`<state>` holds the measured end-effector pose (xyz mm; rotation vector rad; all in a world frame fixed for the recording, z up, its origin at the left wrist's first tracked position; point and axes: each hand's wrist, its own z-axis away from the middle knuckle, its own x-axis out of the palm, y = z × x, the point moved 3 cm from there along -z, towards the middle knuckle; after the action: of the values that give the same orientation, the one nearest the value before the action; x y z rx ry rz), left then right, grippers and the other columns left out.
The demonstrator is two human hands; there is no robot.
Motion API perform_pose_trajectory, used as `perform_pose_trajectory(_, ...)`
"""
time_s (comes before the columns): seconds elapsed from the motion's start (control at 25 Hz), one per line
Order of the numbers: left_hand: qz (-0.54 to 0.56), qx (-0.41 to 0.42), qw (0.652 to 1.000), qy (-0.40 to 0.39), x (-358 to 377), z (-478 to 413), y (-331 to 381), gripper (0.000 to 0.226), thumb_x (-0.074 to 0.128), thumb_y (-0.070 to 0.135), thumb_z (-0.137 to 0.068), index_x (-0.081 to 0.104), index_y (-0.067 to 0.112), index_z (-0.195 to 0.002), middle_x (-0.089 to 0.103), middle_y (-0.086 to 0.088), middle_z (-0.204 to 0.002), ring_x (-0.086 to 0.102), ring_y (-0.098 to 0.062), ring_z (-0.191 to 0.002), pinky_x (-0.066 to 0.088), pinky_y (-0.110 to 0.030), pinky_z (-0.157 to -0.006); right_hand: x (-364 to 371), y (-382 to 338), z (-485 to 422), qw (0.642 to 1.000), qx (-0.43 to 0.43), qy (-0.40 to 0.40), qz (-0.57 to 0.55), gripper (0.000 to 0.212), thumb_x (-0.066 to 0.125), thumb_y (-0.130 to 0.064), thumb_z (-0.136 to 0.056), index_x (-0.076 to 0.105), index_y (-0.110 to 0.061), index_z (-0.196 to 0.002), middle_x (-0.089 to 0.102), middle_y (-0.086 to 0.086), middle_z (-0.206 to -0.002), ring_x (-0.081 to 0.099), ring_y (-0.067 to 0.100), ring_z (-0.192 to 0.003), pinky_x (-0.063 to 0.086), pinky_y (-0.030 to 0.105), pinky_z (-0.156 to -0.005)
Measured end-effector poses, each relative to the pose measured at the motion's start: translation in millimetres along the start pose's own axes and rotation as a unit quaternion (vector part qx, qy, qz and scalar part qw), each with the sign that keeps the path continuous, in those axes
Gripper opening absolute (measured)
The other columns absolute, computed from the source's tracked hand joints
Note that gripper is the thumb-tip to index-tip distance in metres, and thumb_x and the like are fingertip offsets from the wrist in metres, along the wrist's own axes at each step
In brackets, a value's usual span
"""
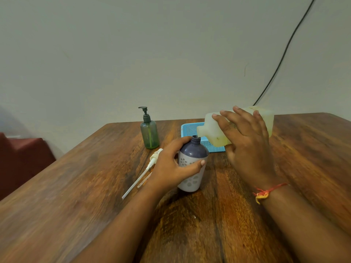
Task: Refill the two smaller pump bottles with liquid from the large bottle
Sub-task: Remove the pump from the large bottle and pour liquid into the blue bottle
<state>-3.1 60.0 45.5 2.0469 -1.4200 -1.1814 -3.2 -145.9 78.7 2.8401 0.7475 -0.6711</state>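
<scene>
- Head view: we saw the left hand (169, 168) wrapped around the purple-and-white bottle (193, 150). The thumb was across the front and the fingers curled behind the shoulder, clamped on it.
- That bottle stood upright on the wooden table (95, 186), around the middle, with its neck open and no pump on it.
- The right hand (247, 145) had the large bottle (210, 124) off the table, tipped on its side. The fingers were spread apart over the top face and the thumb tucked underneath, so a proper grip on it.
- The large bottle's mouth sat right at the open neck of the purple-and-white one. We couldn't tell if anything was actually running out.
- A loose pump (154, 157) with its long dip tube lay flat on the table just left of the left hand.
- The green pump bottle (150, 133) stood upright further back and to the left, pump on, apart from both hands.
- A blue basket (190, 129) sat behind the purple-and-white bottle, partly hidden by the large one.
- There was a red-orange thread band (266, 192) on the right wrist, a black cable (284, 52) running down the wall, and something dark red (22, 160) off the table's left edge.
</scene>
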Motion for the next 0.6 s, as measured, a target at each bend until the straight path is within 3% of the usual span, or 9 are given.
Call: perform_pose_trajectory(0.6, -0.002, -0.003, 1.000, 0.002, 0.3, -0.2, 0.1, 0.069, 0.083, 0.031, -0.076, 0.058, 0.013, -0.138, 0.066, -0.003, -0.128, 0.065, -0.015, -0.117, 0.057, -0.045, -0.097, -0.6, -0.1, 0.6, 1.000, -0.001, 0.000, 0.005, 0.083, 0.068, 0.008, -0.076, 0.045, -0.023, -0.150, 0.051, 0.003, -0.148, 0.036, 0.029, -0.145, 0.014, 0.051, -0.123)
